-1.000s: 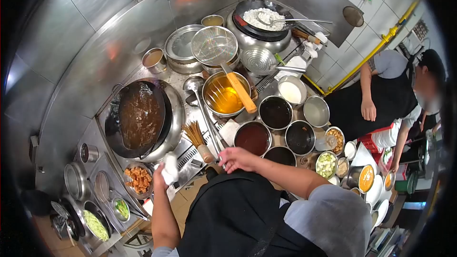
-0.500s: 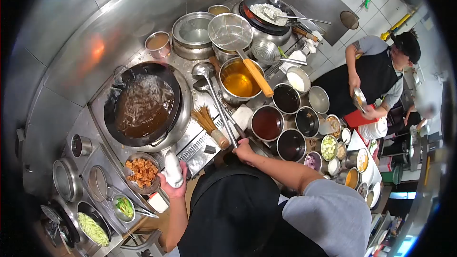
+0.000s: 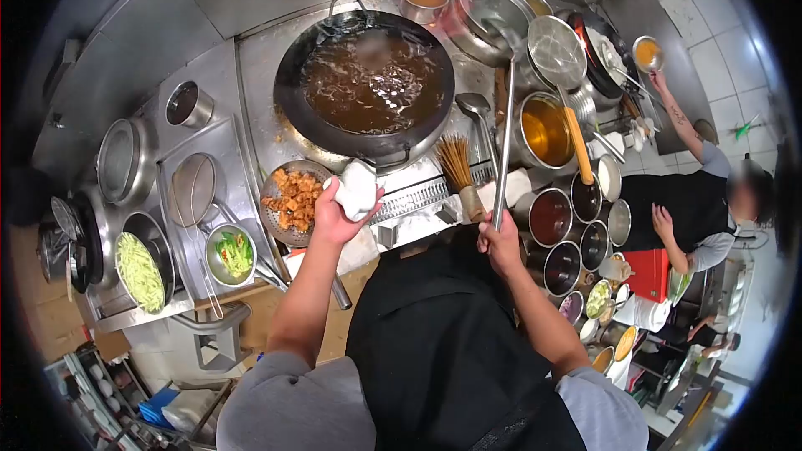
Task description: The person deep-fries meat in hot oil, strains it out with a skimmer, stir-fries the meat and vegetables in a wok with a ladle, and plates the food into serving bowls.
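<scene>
My left hand [image 3: 338, 224] is closed around a folded white cloth [image 3: 357, 188], just below the front edge of a large black wok [image 3: 286, 88]. Dark, bubbling oil [image 3: 368, 83] fills that wok. Left of the cloth, browned fried pieces [image 3: 294, 199] lie in a perforated strainer [image 3: 316, 169]. A long metal ladle [image 3: 505, 129] has its handle end wrapped by my right hand [image 3: 501, 244]; the head is raised near the metal pots at the back. Beside the handle are a bamboo brush [image 3: 457, 165] and a spatula [image 3: 474, 105].
Sauce pots [image 3: 551, 215] crowd the right side, near a pot of amber liquid [image 3: 547, 129] with a wooden-handled sieve [image 3: 558, 52] over it. Sliced vegetables fill a bowl [image 3: 234, 255] and a pan [image 3: 142, 271] at left. A co-worker's hand [image 3: 658, 83] holds up a small bowl [image 3: 648, 54].
My view has turned left and the wok appears further right. The ladle head has lifted from the counter. The co-worker's arm now reaches toward the rear wok with a bowl.
</scene>
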The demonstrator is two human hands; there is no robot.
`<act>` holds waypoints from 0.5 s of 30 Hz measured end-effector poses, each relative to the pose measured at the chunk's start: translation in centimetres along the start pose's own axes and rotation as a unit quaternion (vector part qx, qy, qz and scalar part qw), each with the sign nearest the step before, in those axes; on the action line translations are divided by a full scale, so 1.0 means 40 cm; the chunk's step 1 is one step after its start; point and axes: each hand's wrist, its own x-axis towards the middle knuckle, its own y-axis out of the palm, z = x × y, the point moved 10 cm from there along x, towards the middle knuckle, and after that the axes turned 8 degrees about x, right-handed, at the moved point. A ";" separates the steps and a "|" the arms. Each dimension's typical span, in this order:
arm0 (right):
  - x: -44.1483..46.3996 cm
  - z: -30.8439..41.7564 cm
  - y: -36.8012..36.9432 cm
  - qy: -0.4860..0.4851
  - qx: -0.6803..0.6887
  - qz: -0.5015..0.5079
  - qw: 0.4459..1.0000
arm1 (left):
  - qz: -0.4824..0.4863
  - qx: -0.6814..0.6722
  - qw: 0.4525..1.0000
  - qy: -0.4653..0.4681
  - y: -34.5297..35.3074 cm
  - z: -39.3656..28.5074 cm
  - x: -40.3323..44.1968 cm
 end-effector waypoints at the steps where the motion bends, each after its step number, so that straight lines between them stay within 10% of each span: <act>1: -0.001 0.017 0.019 -0.042 -0.015 0.022 0.999 | 0.030 0.027 0.999 -0.011 0.022 -0.008 -0.003; 15: 0.294 0.428 0.379 -0.228 -0.378 0.106 0.891 | -0.111 0.079 0.990 -0.036 0.111 0.008 0.161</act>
